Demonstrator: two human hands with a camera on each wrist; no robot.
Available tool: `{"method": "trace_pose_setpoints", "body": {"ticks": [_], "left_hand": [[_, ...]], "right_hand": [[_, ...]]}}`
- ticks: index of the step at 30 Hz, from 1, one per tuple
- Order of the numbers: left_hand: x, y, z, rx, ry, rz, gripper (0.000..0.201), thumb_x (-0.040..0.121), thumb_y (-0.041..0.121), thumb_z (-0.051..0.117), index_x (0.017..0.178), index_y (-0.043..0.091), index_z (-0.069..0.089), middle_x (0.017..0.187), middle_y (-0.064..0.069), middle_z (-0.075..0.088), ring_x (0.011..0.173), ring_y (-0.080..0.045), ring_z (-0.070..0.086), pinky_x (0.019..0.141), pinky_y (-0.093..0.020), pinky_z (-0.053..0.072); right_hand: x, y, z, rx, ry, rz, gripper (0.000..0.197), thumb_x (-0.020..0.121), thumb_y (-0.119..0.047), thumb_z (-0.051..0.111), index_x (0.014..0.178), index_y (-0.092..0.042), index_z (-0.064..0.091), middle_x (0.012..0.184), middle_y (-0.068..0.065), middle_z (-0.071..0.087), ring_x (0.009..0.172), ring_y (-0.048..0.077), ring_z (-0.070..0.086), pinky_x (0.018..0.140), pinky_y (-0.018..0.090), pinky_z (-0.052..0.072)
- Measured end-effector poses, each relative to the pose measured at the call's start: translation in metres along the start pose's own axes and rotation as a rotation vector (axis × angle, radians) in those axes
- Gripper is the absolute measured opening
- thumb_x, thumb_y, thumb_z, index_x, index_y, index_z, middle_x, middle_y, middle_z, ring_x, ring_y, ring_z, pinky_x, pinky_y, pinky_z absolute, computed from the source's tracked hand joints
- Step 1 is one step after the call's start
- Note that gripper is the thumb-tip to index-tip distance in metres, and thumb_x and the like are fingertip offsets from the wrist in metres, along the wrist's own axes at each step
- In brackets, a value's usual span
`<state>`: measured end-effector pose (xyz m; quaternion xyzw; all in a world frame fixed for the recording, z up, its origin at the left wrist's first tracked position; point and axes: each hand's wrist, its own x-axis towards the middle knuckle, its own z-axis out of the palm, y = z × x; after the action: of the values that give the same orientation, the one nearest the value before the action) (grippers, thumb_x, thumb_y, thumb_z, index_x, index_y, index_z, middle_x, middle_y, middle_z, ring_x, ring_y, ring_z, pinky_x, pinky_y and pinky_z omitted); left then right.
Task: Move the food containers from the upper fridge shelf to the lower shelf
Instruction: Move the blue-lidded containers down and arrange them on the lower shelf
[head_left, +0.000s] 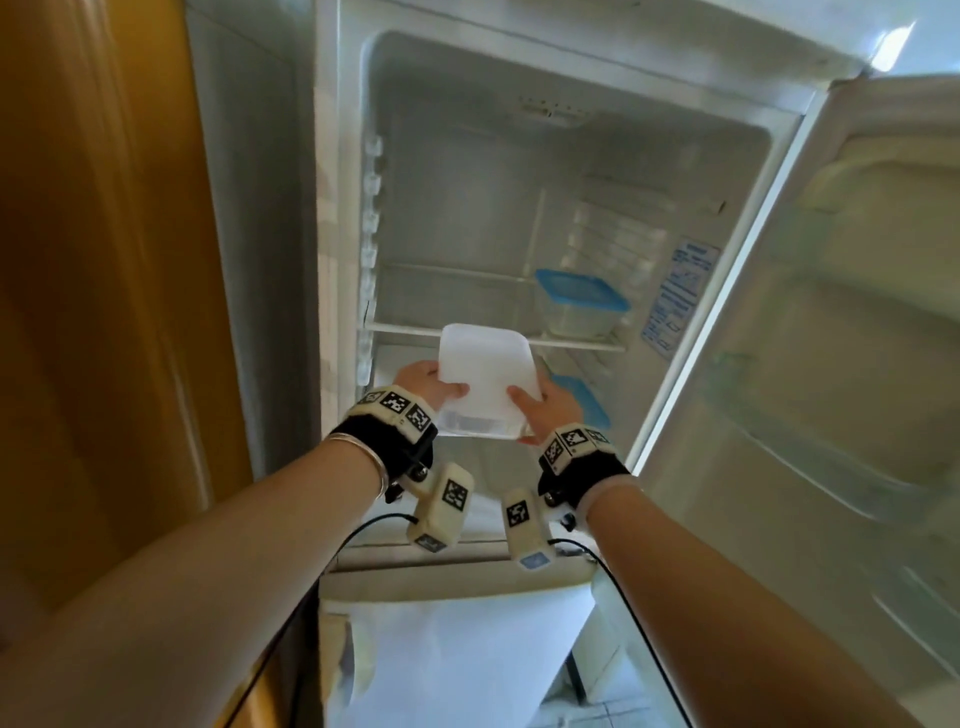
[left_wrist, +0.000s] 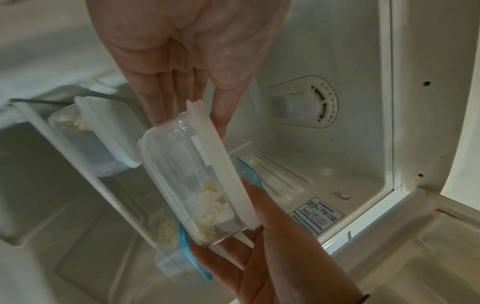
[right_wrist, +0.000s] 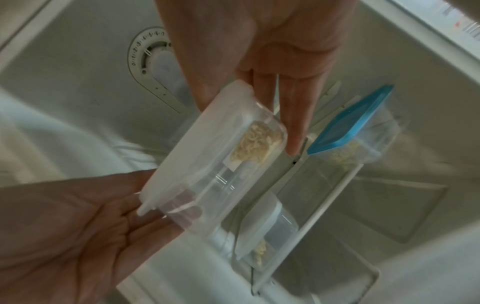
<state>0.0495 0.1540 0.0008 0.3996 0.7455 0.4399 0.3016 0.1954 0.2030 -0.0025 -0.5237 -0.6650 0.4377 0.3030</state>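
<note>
Holding a white-lidded container (head_left: 480, 376) between left hand (head_left: 423, 382) and right hand (head_left: 550, 410), thumbs on lid, just before the upper shelf (head_left: 405, 328), blue-lidded container (head_left: 582, 306) on that shelf.

The fridge (head_left: 519, 130) stands open, its door (head_left: 831, 364) swung wide to the right, so the front is free to reach in. Above the upper shelf (head_left: 493, 332) the left and middle lie bare; a blue-lid box (head_left: 582, 306) fills its right end. Both hands, left (head_left: 426, 384) and right (head_left: 545, 410), hold a white-lid box (head_left: 480, 374) in front of the shelf's front rail, blocking the middle of the opening. Below the rail, another blue-lid box (head_left: 584, 405) sits at the right of the lower shelf (head_left: 387, 366), just beside the right hand. A wooden panel (head_left: 104, 312) closes off the left outside the fridge.
</note>
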Motion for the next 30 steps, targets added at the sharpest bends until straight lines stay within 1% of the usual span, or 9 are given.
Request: {"method": "trace_pose_setpoints", "body": {"ticks": [4, 7, 9, 11, 14, 16, 21, 26, 30], "left_hand": [[-0.002, -0.015, 0.008, 0.012, -0.014, -0.041, 0.051, 0.086, 0.021, 0.063, 0.133, 0.006, 0.052, 0.133, -0.015, 0.058, 0.120, -0.032, 0.056, 0.106, -0.040, 0.046], [0.003, -0.024, 0.011, -0.031, -0.004, -0.070, 0.050, 0.085, 0.017, 0.064, 0.131, 0.005, 0.053, 0.133, -0.016, 0.058, 0.120, -0.033, 0.056, 0.106, -0.041, 0.046], [0.008, -0.028, 0.010, -0.072, -0.009, -0.085, 0.049, 0.084, 0.014, 0.064, 0.131, 0.004, 0.053, 0.133, -0.016, 0.058, 0.121, -0.033, 0.055, 0.106, -0.042, 0.045], [0.016, -0.034, 0.007, -0.110, -0.014, -0.091, 0.048, 0.085, 0.013, 0.063, 0.131, 0.004, 0.052, 0.134, -0.017, 0.057, 0.123, -0.034, 0.053, 0.108, -0.043, 0.043], [0.030, -0.040, 0.002, -0.111, 0.021, -0.094, 0.046, 0.088, 0.013, 0.060, 0.131, 0.004, 0.051, 0.135, -0.016, 0.056, 0.124, -0.034, 0.052, 0.108, -0.044, 0.043], [0.040, -0.043, -0.003, -0.096, 0.044, -0.101, 0.042, 0.090, 0.014, 0.057, 0.130, 0.003, 0.051, 0.134, -0.016, 0.055, 0.123, -0.034, 0.052, 0.108, -0.043, 0.043], [0.074, -0.047, -0.011, -0.056, 0.095, -0.115, 0.040, 0.091, 0.016, 0.053, 0.130, 0.004, 0.052, 0.133, -0.015, 0.057, 0.122, -0.032, 0.053, 0.108, -0.043, 0.043], [0.109, -0.052, -0.009, 0.018, 0.191, -0.124, 0.038, 0.090, 0.014, 0.049, 0.127, 0.007, 0.056, 0.127, -0.016, 0.061, 0.115, -0.033, 0.058, 0.103, -0.039, 0.047], [0.135, -0.055, -0.001, 0.032, 0.257, -0.154, 0.043, 0.092, 0.015, 0.047, 0.134, 0.002, 0.049, 0.135, -0.018, 0.055, 0.122, -0.033, 0.053, 0.107, -0.035, 0.039]], "right_hand": [[-0.002, 0.013, 0.005, -0.029, -0.025, 0.036, 0.051, 0.092, -0.029, 0.055, 0.139, -0.015, 0.041, 0.131, 0.012, 0.053, 0.095, 0.024, 0.051, 0.082, 0.047, 0.057], [0.004, 0.020, 0.016, -0.052, -0.045, 0.071, 0.054, 0.092, -0.033, 0.054, 0.141, -0.015, 0.039, 0.134, 0.010, 0.052, 0.110, 0.030, 0.056, 0.087, 0.048, 0.056], [0.015, 0.024, 0.024, -0.073, -0.049, 0.085, 0.054, 0.093, -0.033, 0.051, 0.141, -0.015, 0.039, 0.137, 0.012, 0.051, 0.120, 0.034, 0.053, 0.094, 0.050, 0.051], [0.027, 0.023, 0.031, -0.085, -0.053, 0.087, 0.048, 0.095, -0.028, 0.045, 0.141, -0.013, 0.038, 0.137, 0.017, 0.050, 0.122, 0.037, 0.051, 0.099, 0.051, 0.047], [0.042, 0.016, 0.041, -0.137, -0.085, 0.078, 0.042, 0.097, -0.020, 0.036, 0.138, -0.011, 0.040, 0.131, 0.020, 0.051, 0.117, 0.039, 0.053, 0.097, 0.052, 0.048], [0.054, 0.014, 0.049, -0.163, -0.116, 0.074, 0.041, 0.097, -0.019, 0.034, 0.137, -0.011, 0.039, 0.133, 0.021, 0.051, 0.119, 0.040, 0.052, 0.098, 0.052, 0.047], [0.086, 0.007, 0.063, -0.219, -0.147, 0.073, 0.046, 0.098, -0.021, 0.033, 0.143, -0.011, 0.035, 0.143, 0.019, 0.044, 0.128, 0.035, 0.047, 0.108, 0.041, 0.039], [0.120, -0.003, 0.069, -0.212, -0.199, 0.057, 0.048, 0.100, -0.015, 0.031, 0.148, -0.018, 0.028, 0.143, 0.017, 0.044, 0.126, 0.031, 0.049, 0.100, 0.032, 0.041], [0.148, -0.003, 0.078, -0.256, -0.230, 0.030, 0.053, 0.099, -0.018, 0.030, 0.150, -0.026, 0.019, 0.139, 0.018, 0.049, 0.121, 0.032, 0.053, 0.093, 0.031, 0.044]]}}
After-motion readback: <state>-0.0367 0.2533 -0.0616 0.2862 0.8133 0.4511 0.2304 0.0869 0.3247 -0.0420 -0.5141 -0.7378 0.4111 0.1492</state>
